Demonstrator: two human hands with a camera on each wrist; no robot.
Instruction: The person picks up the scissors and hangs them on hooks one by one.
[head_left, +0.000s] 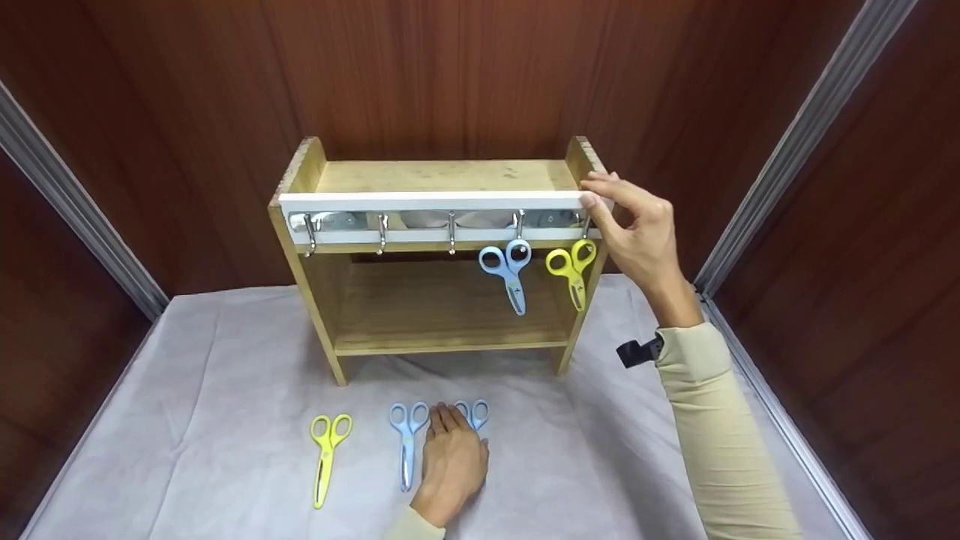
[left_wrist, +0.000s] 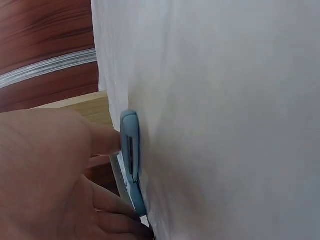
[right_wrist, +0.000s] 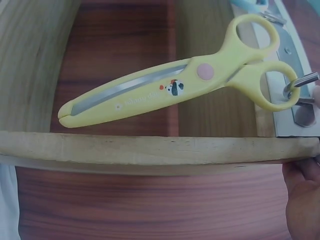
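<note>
My left hand [head_left: 455, 459] is low over a pair of blue scissors [head_left: 475, 411] on the cloth, handles showing past its fingers. In the left wrist view the thumb lies against these scissors [left_wrist: 131, 150], with the fingers at their other end. My right hand [head_left: 637, 229] grips the upper right corner of a wooden shelf [head_left: 450, 349], thumb on its white hook rail [head_left: 435, 201]. Just below it, yellow scissors [head_left: 576, 274] hang from the end hook, also seen close as yellow scissors [right_wrist: 165, 92] in the right wrist view. Blue scissors [head_left: 513, 277] hang one hook left.
On the cloth [head_left: 225, 360] lie more blue scissors [head_left: 407, 450], left of my left hand, and yellow scissors [head_left: 323, 457] farther left. Bare metal hooks [head_left: 382, 234] line the rail's left part. Dark wood panels [head_left: 450, 75] stand behind and at both sides.
</note>
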